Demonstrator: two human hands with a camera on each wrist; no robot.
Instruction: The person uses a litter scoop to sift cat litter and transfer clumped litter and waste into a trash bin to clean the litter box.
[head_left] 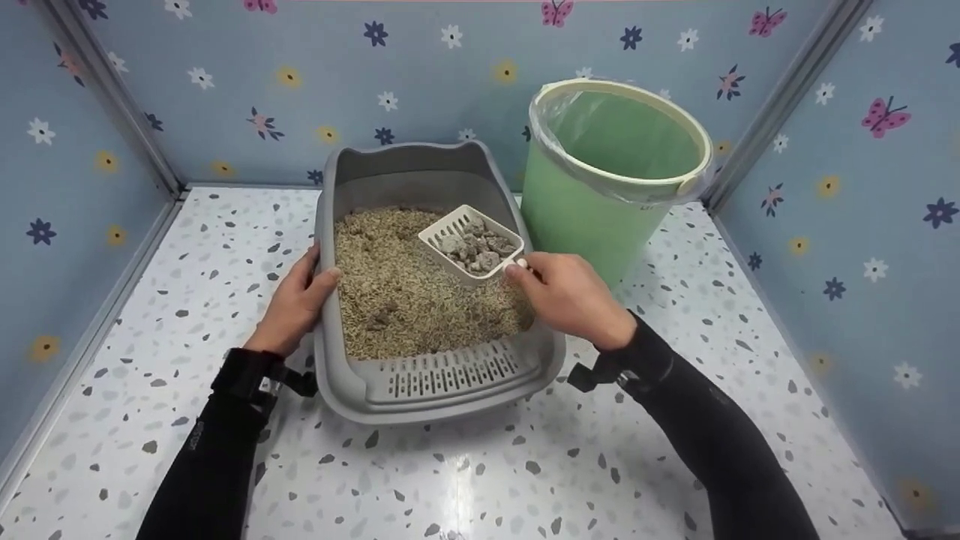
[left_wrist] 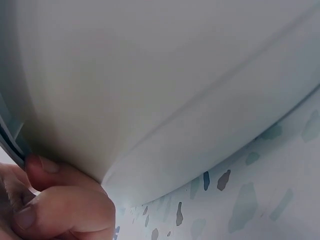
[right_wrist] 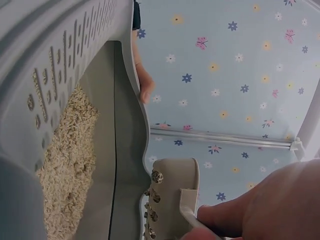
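A grey litter box [head_left: 442, 405] holds a bed of tan pellet litter [head_left: 405, 292]. My left hand [head_left: 296, 304] grips the box's left rim, thumb over the top; in the left wrist view its curled fingers [left_wrist: 70, 205] lie against the outer wall. My right hand [head_left: 574, 296] holds a cream slotted litter scoop [head_left: 442, 234] by its handle, over the right part of the box. Several grey-brown clumps [head_left: 480, 247] fill the scoop. In the right wrist view the scoop [right_wrist: 175, 200] appears from behind, with clumps along its edge.
A green bin [head_left: 585, 217] with a clear plastic liner stands close against the box's right back side. Flower-patterned panels [head_left: 420, 75] enclose the back and both sides. The speckled white surface [head_left: 450, 472] lies under everything.
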